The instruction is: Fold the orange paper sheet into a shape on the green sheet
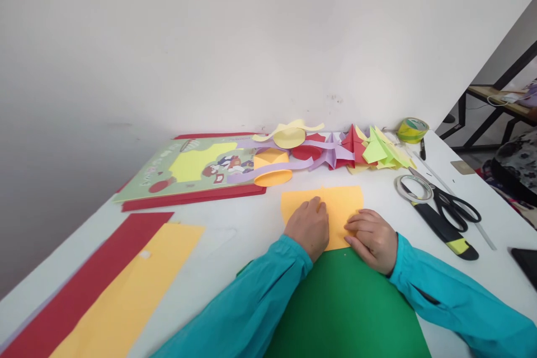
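Note:
A piece of yellow-orange paper lies on the table in front of me, with a crease down its middle. My left hand rests on its left half, fingers curled and pressed together against the sheet near the crease. At the right edge, my right hand grips the same paper between bent fingers and thumb. Its fingertips are partly hidden. Under the lower edge of the paper and between my forearms lies a large green sheet.
Folded paper shapes and paper rings with strips line the wall. A paper pad lies left, near red and yellow-orange strips. Scissors, a utility knife, white tape and yellow tape sit right.

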The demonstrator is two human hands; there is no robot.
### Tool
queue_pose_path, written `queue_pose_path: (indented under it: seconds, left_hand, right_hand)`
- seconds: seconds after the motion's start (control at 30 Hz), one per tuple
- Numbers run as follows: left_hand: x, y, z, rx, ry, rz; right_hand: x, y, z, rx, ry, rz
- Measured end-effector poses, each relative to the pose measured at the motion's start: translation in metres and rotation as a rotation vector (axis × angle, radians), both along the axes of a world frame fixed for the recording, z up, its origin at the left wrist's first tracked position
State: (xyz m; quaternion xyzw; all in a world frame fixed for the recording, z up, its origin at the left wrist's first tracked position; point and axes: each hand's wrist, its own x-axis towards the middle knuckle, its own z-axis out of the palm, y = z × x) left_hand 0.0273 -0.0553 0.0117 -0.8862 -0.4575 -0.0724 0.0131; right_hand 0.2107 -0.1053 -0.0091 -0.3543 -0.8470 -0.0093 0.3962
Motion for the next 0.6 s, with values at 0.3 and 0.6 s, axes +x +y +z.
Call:
queue_pose_path:
  seconds: [0.3, 0.6]
  left_hand:
    - [-0.026, -0.028, -0.009, 0.239, -0.145, -0.215]
    - [-0.049, -0.003, -0.011, 0.144, -0.244, -0.320]
  right_hand:
    - [0.001, 0.000, -0.001, 0.006, 0.002, 0.005]
    - [-0.005, -0.003, 0.007, -0.180, -0.405, -0.034]
